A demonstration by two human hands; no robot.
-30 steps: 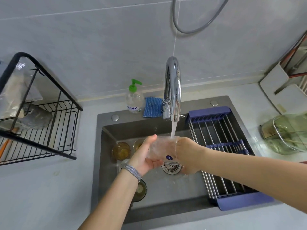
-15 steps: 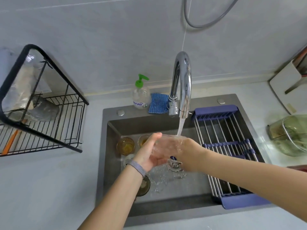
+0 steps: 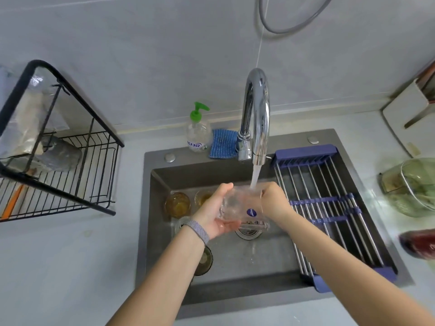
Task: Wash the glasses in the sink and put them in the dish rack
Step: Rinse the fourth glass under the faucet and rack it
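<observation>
The left hand is cupping the clear glass from below, and the right hand is gripping its rim. Water from the faucet is running into it just above both hands

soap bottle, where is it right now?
The soap bottle stands on the sink's back ledge, left of the faucet, with the blue cloth right beside it.

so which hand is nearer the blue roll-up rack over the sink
Right. The right hand grips the clear glass just beside the rack and its left edge. The left hand cups the glass's far side, farther from the rack.
</observation>
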